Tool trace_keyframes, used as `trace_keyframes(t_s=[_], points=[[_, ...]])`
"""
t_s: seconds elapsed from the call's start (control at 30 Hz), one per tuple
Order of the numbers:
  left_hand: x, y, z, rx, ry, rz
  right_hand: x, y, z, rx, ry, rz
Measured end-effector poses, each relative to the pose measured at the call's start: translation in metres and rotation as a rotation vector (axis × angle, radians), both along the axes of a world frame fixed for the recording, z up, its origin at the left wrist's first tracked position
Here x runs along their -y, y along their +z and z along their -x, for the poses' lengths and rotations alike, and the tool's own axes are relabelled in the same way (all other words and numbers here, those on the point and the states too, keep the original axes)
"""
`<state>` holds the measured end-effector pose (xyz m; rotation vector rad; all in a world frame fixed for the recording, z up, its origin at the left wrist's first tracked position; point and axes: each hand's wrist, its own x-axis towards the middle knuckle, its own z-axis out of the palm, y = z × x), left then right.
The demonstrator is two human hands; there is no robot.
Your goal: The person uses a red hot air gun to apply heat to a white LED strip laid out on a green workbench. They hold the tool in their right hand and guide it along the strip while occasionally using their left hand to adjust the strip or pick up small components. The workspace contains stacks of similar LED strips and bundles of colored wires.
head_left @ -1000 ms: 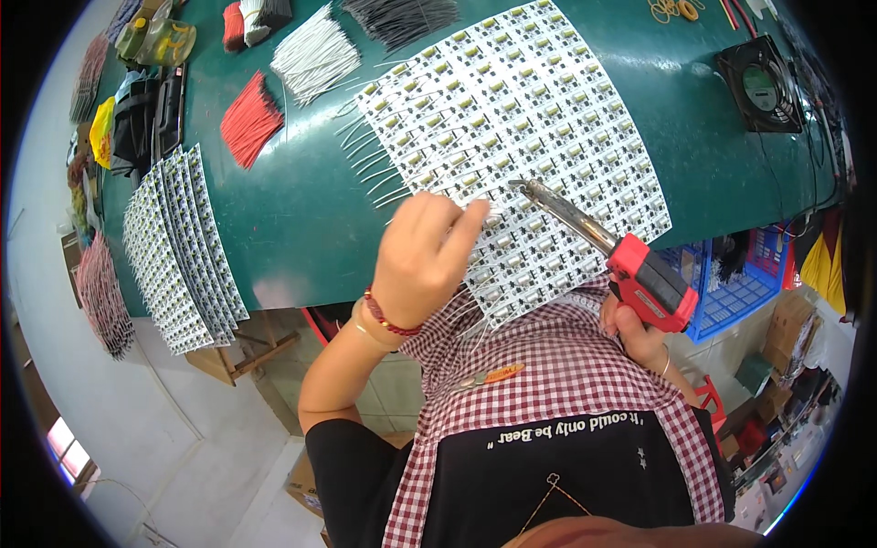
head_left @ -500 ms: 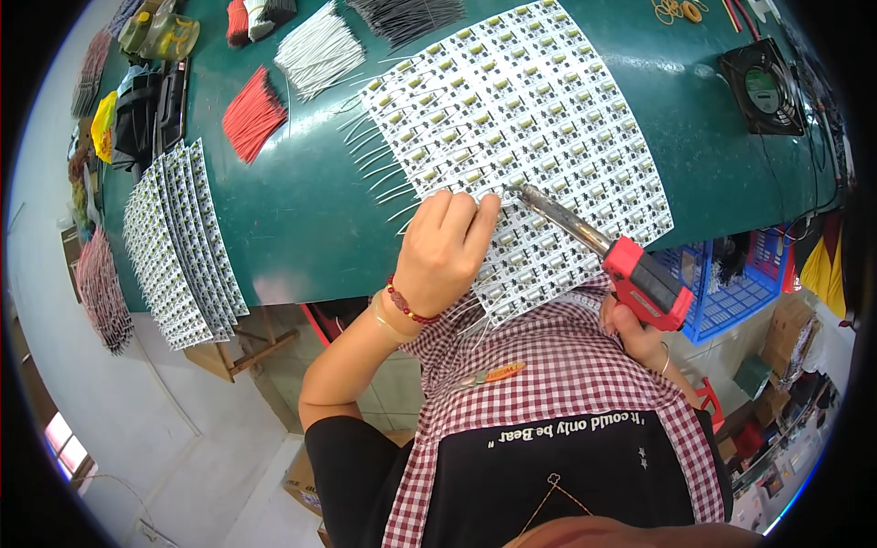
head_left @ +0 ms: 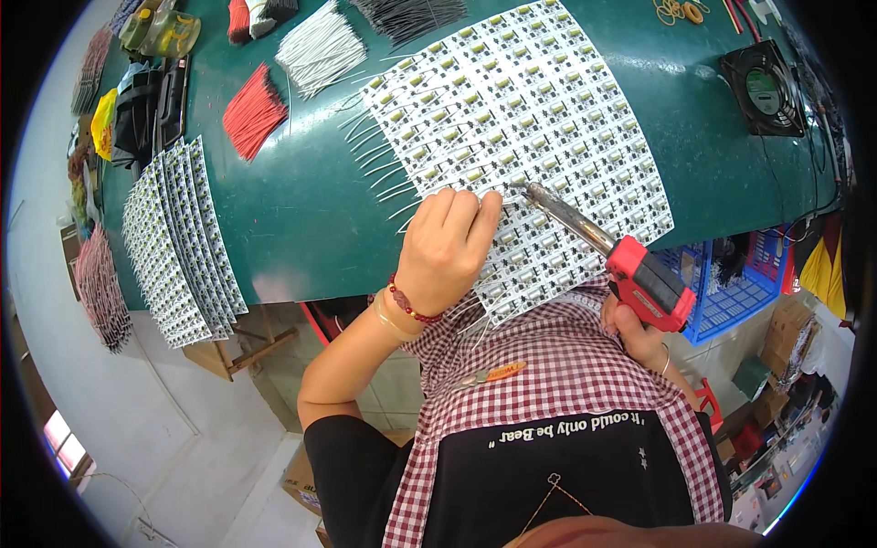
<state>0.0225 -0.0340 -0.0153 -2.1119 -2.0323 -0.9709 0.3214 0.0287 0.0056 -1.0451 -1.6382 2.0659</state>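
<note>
Left hand [head_left: 445, 251] pressed down on the near part of the large white panel of small circuit boards [head_left: 548, 119], fingers curled together, fingertips pinning what looked like a thin wire lead, too small to confirm. Right hand [head_left: 635, 333] closed around the red handle of the soldering gun [head_left: 614, 256], off the panel's near right corner, past the green tabletop [head_left: 301, 210] edge. Gun's long axis slanted from that grip up and left across the panel, metal tip just beside the left fingertips, nearly touching. White wire leads fanned out from the panel's left edge. Left of the panel: stacked board strips [head_left: 178, 242], red wire bundle [head_left: 251, 114], white wire bundle [head_left: 320, 50]. Small black fan [head_left: 763, 87] right of the panel.
</note>
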Motion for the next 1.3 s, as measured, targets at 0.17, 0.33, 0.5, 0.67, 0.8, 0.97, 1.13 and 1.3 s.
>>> trace_keyframes(t_s=[0.17, 0.33, 0.5, 0.67, 0.8, 0.97, 1.13, 1.3], points=[[0.001, -0.003, 0.001, 0.074, 0.016, -0.02, -0.002, -0.005, -0.006, 0.041, 0.094, -0.086], [0.001, -0.003, 0.001, 0.105, 0.023, -0.013, 0.001, -0.003, -0.002, 0.056, 0.011, -0.042], [-0.001, -0.004, 0.0, 0.096, 0.009, -0.018, 0.001, -0.016, -0.011, 0.14, 0.079, -0.208], [-0.001, -0.003, 0.0, 0.087, 0.013, -0.007, 0.001, -0.012, -0.007, 0.089, 0.055, -0.152], [-0.002, -0.003, -0.002, 0.084, 0.018, -0.014, 0.002, -0.002, 0.004, -0.008, -0.005, -0.112], [-0.002, 0.001, 0.0, 0.083, 0.018, -0.004, 0.001, -0.004, 0.001, -0.045, 0.041, -0.148], [0.0, 0.003, 0.004, 0.119, 0.018, 0.021, 0.004, -0.005, -0.002, -0.025, 0.055, -0.179], [0.012, 0.018, 0.006, 0.155, 0.046, 0.056, 0.004, -0.001, 0.0, -0.04, 0.021, -0.174]])
